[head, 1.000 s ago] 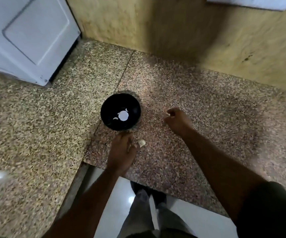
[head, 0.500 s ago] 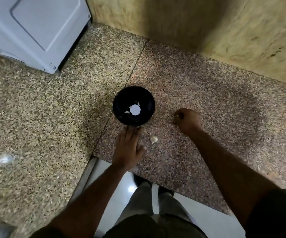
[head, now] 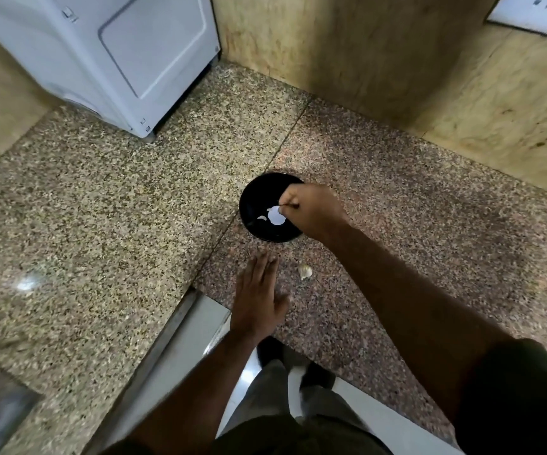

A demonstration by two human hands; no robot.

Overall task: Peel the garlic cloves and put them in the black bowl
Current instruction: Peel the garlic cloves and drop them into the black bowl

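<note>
Your right hand hangs over the black bowl at the centre of the frame, fingers curled tight with the fingertips pinched together above the bowl's middle. Whatever they pinch is too small to make out, so you cannot tell whether a peeled clove is in them or has already dropped. This looks like the drop-off step: a clove going into the bowl.

Your left hand lies flat on the granite counter just below the bowl, fingers straight and together, holding nothing.

One garlic clove sits on the counter just right of your left fingertips, below the bowl, apparently with its skin on. That is likely your next job: pick it up, strip the papery skin, and carry it up to the bowl.

Count: one bowl, one clove on the counter. Inside the bowl one small pale crescent and a pale rounded piece beside it show next to a bright glare spot; more may be hidden under your right hand.
</note>
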